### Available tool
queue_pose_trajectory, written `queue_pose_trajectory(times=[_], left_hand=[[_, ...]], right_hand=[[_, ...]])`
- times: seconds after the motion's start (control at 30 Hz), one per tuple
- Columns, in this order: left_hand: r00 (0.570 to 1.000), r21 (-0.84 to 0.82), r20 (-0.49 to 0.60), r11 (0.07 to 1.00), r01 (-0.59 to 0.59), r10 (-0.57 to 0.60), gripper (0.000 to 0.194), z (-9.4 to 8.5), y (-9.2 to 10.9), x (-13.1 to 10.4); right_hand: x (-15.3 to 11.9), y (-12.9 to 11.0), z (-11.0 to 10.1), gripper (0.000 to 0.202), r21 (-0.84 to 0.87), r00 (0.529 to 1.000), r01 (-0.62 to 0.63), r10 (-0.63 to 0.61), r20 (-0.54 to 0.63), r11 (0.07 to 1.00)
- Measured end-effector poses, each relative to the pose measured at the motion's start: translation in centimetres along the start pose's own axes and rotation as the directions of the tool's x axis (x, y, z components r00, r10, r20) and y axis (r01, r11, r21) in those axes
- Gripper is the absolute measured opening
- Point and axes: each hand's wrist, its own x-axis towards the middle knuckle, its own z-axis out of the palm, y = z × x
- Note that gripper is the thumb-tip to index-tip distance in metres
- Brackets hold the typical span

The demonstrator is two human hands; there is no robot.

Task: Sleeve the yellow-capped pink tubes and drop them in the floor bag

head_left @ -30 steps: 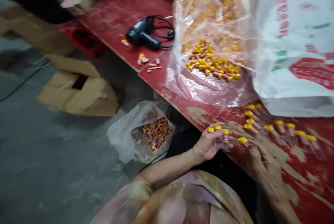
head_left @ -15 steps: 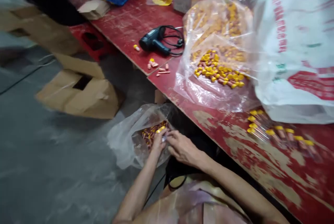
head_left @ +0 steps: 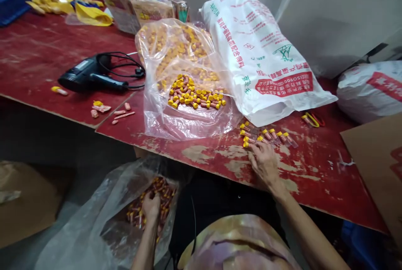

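Note:
Low at the left, my left hand [head_left: 151, 206] reaches into an open clear bag [head_left: 116, 190] of small pink pieces with yellow caps. Its fingers are curled, and whatever they hold is too small to make out. My right hand [head_left: 264, 162] is over the worn red table, with its fingertips at the capped clear tubes [head_left: 246, 139] lying near the edge. Those fingers are partly spread, and nothing shows clearly in them. Behind them, a larger clear bag [head_left: 188, 123] holds many yellow-capped pink pieces.
A black heat gun [head_left: 84, 73] with a coiled cord lies on the red table [head_left: 40, 60], near loose pink pieces [head_left: 102, 108]. A white printed sack [head_left: 251, 52] stands behind. Cardboard boxes [head_left: 377, 165] [head_left: 25, 203] flank the table.
The view has turned right. My hands, together over the lower bag before, are now apart: the right has moved to the tubes on the table, the left is deeper in the bag.

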Motion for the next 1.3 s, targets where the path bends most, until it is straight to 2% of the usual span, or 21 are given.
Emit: queue_pose_trajectory(times=[0.07, 0.13, 0.2, 0.27, 0.33, 0.4, 0.47, 0.53, 0.63, 0.7, 0.73, 0.8, 0.87, 1.0, 1.07, 1.2, 1.3], left_hand=[[0.996, -0.050, -0.050, 0.996, -0.072, 0.069, 0.026, 0.2, 2.3, -0.4], [0.977, -0.121, -0.089, 0.971, -0.205, 0.195, 0.032, 0.4, 4.9, -1.9], [0.921, -0.207, -0.134, 0.899, -0.386, 0.365, 0.034, 0.5, 7.6, -4.2], [0.840, -0.271, -0.157, 0.795, -0.542, 0.519, 0.032, 1.0, 10.0, -6.8], [0.777, -0.308, -0.108, 0.722, -0.619, 0.620, 0.029, 1.8, 11.9, -9.2], [0.742, -0.360, -0.007, 0.691, -0.627, 0.670, 0.025, 2.8, 13.4, -11.1], [0.730, -0.438, 0.127, 0.698, -0.566, 0.672, 0.023, 3.9, 14.3, -12.5], [0.720, -0.497, 0.258, 0.728, -0.473, 0.644, 0.022, 4.6, 14.9, -13.5], [0.696, -0.516, 0.412, 0.780, -0.355, 0.589, 0.021, 5.0, 15.4, -14.8], [0.684, -0.506, 0.497, 0.819, -0.272, 0.534, 0.021, 5.0, 15.5, -15.4], [0.677, -0.498, 0.538, 0.837, -0.226, 0.503, 0.022, 5.0, 15.6, -15.7], [0.654, -0.482, 0.607, 0.864, -0.148, 0.451, 0.022, 5.1, 15.8, -16.0], [0.627, -0.475, 0.657, 0.876, -0.086, 0.418, 0.023, 5.5, 16.1, -16.2], [0.566, -0.473, 0.740, 0.880, 0.052, 0.364, 0.025, 7.0, 17.0, -16.5], [0.521, -0.466, 0.784, 0.875, 0.133, 0.338, 0.027, 8.0, 17.5, -16.9], [0.402, -0.406, 0.876, 0.856, 0.320, 0.266, 0.032, 9.3, 17.9, -18.4], [0.339, -0.350, 0.918, 0.822, 0.450, 0.205, 0.034, 9.4, 17.7, -19.6]], right_hand=[[0.3, 1.1, 0.7, 0.024, -0.122, 0.998, -0.033, 0.039, 0.051, 0.992], [0.3, 1.4, 1.4, 0.022, -0.171, 0.997, -0.040, 0.050, 0.057, 0.985], [0.2, 1.3, 2.0, 0.018, -0.168, 0.998, -0.026, 0.034, 0.046, 0.985], [0.0, 1.4, 2.4, 0.015, -0.140, 0.998, 0.013, -0.005, 0.060, 0.990], [-0.3, 1.7, 2.5, 0.015, -0.107, 0.994, 0.065, -0.054, 0.100, 0.992], [-0.5, 2.4, 1.8, 0.017, -0.068, 0.986, 0.103, -0.093, 0.141, 0.992], [-0.7, 3.3, 0.4, 0.018, -0.011, 0.975, 0.113, -0.109, 0.196, 0.994], [-1.1, 4.5, -1.6, 0.017, 0.013, 0.955, 0.071, -0.072, 0.288, 0.997], [-1.7, 6.4, -4.4, 0.019, -0.110, 0.877, 0.001, 0.052, 0.477, 0.994], [-2.2, 7.3, -5.1, 0.017, -0.192, 0.821, 0.021, 0.093, 0.563, 0.981], [-2.5, 7.7, -5.0, 0.016, -0.193, 0.810, 0.045, 0.077, 0.581, 0.980], [-3.1, 8.0, -4.3, 0.017, -0.143, 0.820, 0.092, 0.006, 0.572, 0.985], [-3.9, 8.0, -3.3, 0.019, -0.097, 0.851, 0.115, -0.048, 0.523, 0.989], [-5.7, 7.9, -1.7, 0.033, -0.115, 0.937, 0.038, 0.005, 0.348, 0.993], [-6.1, 8.2, -1.4, 0.037, -0.108, 0.963, 0.000, 0.029, 0.267, 0.994], [-5.6, 7.7, -1.4, 0.033, 0.003, 0.968, -0.030, 0.028, 0.249, 1.000], [-4.8, 4.9, -1.7, 0.026, 0.247, 0.967, -0.165, 0.108, 0.229, 0.955]])
